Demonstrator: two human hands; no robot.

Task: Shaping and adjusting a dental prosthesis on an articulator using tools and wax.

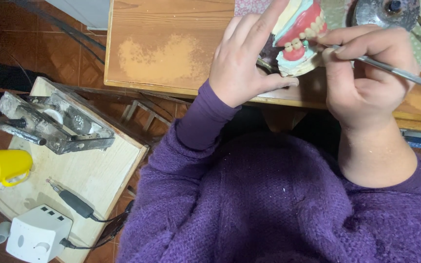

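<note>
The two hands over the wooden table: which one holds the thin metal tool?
The right hand pinches the thin metal tool; the left hand instead grips the pink-and-white denture model.

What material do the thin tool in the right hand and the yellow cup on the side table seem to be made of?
The thin tool looks like metal: a slim grey shaft with a bright, polished glint. The right hand grips it. The yellow cup looks like plastic: one even, saturated colour with a smooth, slightly glossy wall and a moulded handle.
</note>
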